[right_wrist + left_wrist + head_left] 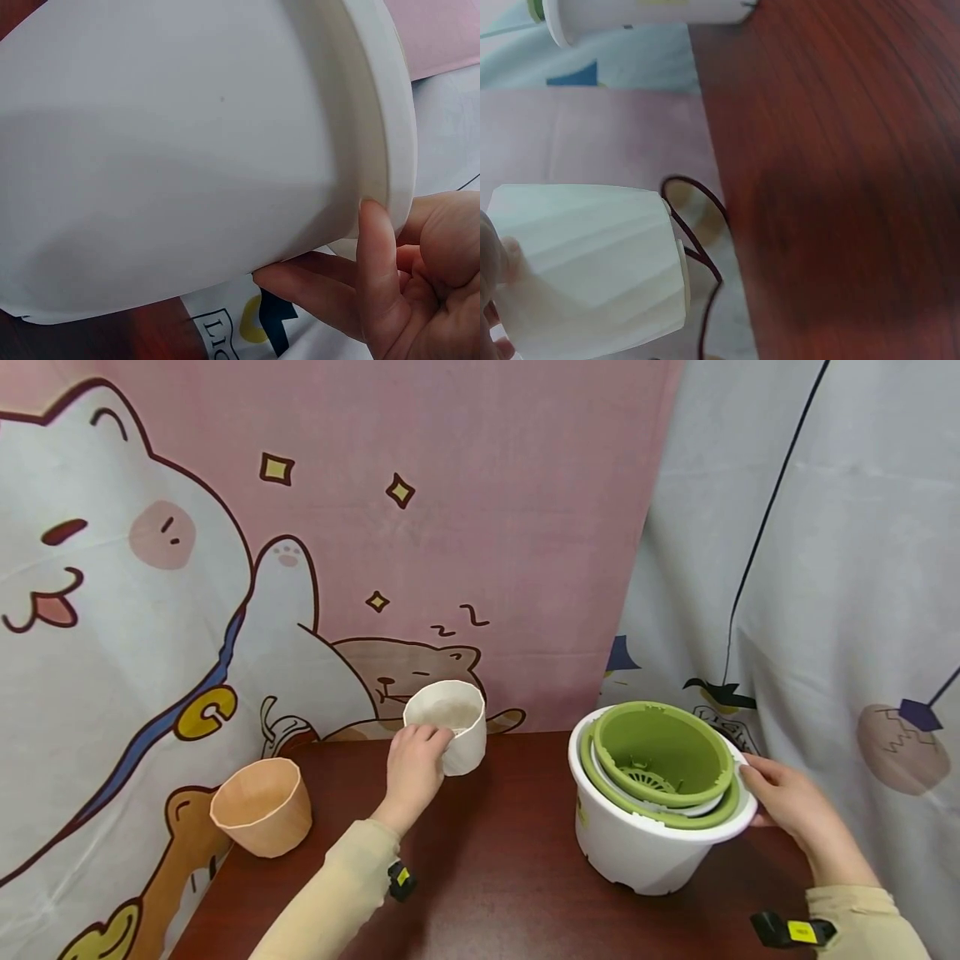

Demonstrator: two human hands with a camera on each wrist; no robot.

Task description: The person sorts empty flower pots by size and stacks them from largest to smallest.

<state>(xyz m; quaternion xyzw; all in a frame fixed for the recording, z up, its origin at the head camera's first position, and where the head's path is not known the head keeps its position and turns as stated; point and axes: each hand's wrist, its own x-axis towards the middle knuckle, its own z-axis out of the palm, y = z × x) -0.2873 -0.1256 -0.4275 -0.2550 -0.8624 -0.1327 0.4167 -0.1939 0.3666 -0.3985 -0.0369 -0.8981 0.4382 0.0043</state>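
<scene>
My left hand (417, 770) pinches the near rim of a small white flowerpot (467, 745) with faceted sides. In the left wrist view that white flowerpot (592, 270) is seen from the side, with fingertips at its rim on the left edge. On the right, my right hand (787, 800) grips the rim of a large white flowerpot (637, 852). Green and white pots are nested inside it, a green flowerpot (675, 743) with a slotted bottom uppermost. Close up in the right wrist view, thumb and fingers hold the rim of the large white pot (187, 150).
A peach-coloured faceted flowerpot (273, 814) stands at the left edge of the dark red wooden table (510, 893). Behind the table hangs a cartoon-printed cloth (510, 527), pink in the middle and pale at the sides.
</scene>
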